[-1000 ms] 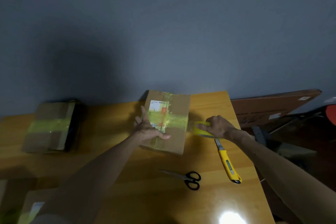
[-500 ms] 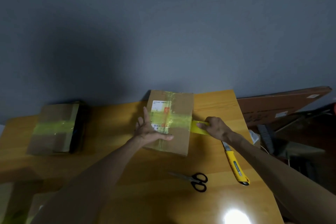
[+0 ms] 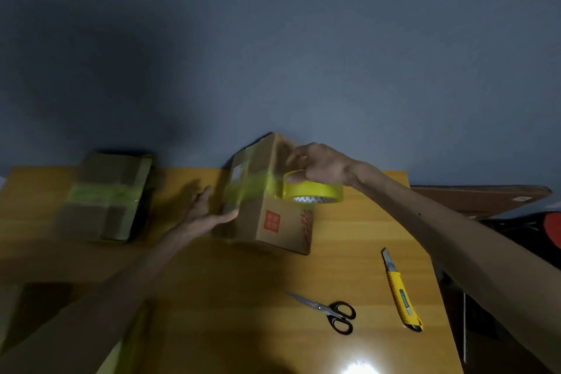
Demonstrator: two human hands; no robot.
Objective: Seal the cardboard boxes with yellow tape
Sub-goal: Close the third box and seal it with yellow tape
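Well to the left of the tipped-up box (image 3: 285, 231), a second cardboard box (image 3: 106, 197) is lying flat on the wooden table (image 3: 212, 297), already crossed with yellow tape. Just left of the tipped-up box, the left hand (image 3: 209, 215) is bracing it, with the fingers straight and slightly spread against its left face and the thumb reaching along the lower edge.

The box itself is standing tilted on one edge near the back of the table, its printed face turned my way. A band of yellow tape (image 3: 249, 188) is running across its short way and over the upper edge.

Against the box's right side, the tape roll (image 3: 312, 190) is hanging off that band. The right hand (image 3: 321, 164) is gripping it from above, fingers curled over the rim, wrist arched, forearm coming in from the right. That hand is plainly the nearer one to the roll, and the bare printed face is lying just below it. I'd guess the next pull is going to carry the tape down across that face while the left hand steadies the box.

Nearer to me and right of the box, the scissors (image 3: 328, 311) and a utility knife (image 3: 400, 291) are lying well apart from both hands.
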